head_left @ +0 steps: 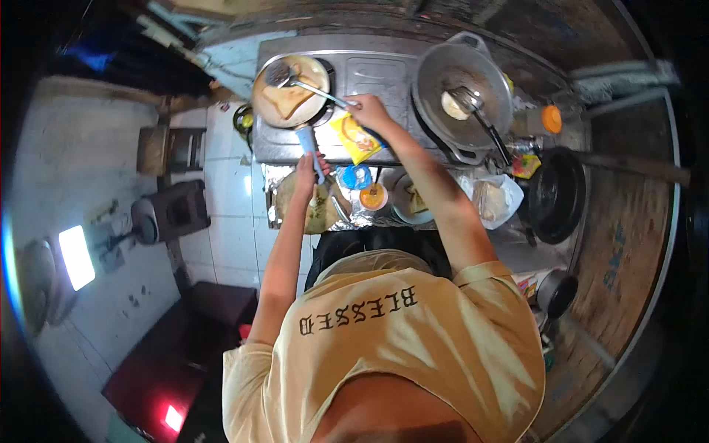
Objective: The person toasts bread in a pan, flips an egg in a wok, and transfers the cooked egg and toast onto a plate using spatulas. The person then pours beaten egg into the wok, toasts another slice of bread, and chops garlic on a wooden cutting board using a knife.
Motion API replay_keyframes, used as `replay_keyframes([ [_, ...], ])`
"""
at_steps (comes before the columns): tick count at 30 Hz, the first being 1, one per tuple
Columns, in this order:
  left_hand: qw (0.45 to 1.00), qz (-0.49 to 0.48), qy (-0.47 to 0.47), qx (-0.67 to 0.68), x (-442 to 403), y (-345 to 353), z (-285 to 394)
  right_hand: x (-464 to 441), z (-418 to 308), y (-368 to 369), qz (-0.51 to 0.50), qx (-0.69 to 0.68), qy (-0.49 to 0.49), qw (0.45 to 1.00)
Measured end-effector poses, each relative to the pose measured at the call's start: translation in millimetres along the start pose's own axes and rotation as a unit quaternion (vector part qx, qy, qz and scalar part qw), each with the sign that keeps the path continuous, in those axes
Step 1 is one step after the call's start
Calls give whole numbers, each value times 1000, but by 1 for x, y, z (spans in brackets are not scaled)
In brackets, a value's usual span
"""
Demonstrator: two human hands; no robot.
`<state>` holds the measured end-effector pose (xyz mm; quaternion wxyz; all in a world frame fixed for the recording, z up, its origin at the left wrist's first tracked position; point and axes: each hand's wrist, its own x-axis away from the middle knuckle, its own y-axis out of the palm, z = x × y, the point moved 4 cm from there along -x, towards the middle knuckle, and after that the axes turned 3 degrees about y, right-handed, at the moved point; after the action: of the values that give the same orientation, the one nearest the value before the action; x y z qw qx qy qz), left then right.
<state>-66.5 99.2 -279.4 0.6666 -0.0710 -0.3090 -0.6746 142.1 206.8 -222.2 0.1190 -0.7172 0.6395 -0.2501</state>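
Observation:
My left hand (310, 168) is wrapped round the blue handle of a frying pan (319, 70) with a pale inside, which sits on the stove's left burner. In the pan lies a browned slice of bread (286, 102). My right hand (368, 112) grips a long-handled metal spatula (319, 91); its rounded dark head is over the far left part of the pan, above the bread. Whether the head touches the bread I cannot tell. Below my right hand, a yellow packet (356, 139) rests on the stove's front.
On the right burner stands a large wok (432, 77) holding a slotted turner (480, 118) and a pale round piece. Along the front counter are a round board (314, 210), an orange-filled cup (374, 196), a bowl (405, 214) and a white container (509, 199). An orange-lidded jar (551, 119) stands right.

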Motion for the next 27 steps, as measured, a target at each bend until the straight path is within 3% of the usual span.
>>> replay_keyframes([
  [3, 999, -29, -10, -38, -2, -9, -4, 14, -8, -4, 60, 81, -66, 993],
  [5, 999, -17, -25, -43, 6, -6, 2, 15, 3, -1, 71, 77, -64, 992],
  [7, 998, -18, -42, -38, 7, -14, -1, 38, -11, -9, 96, 167, -33, 981],
  [10, 995, -80, -60, -21, 9, -26, -8, 87, -34, -21, 213, 245, -68, 943],
  [11, 995, -44, -86, 2, 11, -29, -10, 103, -34, -19, 288, 250, -106, 918],
  [14, 993, -19, -106, 53, 10, -54, -29, 169, -35, -16, 290, 222, -112, 924],
  [15, 993, -1, -115, 39, 12, -60, -34, 196, -37, -18, 303, 154, -110, 934],
  [16, 991, 19, -120, 48, 14, -67, -42, 216, -21, -9, 257, 84, -74, 960],
  [17, 990, 42, -124, 58, 14, -74, -51, 242, -23, -9, 297, 126, -46, 945],
  [18, 990, 36, -128, 53, 11, -81, -62, 258, 11, 15, 258, 74, 8, 963],
  [20, 988, 30, -149, -12, 13, -96, -82, 302, 25, 26, 277, 17, 48, 959],
  [21, 986, 49, -150, -56, 39, -67, -66, 322, 29, 31, 271, -47, 79, 958],
  [23, 981, 37, -183, -59, 46, -75, -86, 354, 54, 53, 214, -49, 175, 960],
  [27, 978, -46, -179, -100, 85, -64, -110, 401, 87, 83, 157, -90, 213, 960],
])
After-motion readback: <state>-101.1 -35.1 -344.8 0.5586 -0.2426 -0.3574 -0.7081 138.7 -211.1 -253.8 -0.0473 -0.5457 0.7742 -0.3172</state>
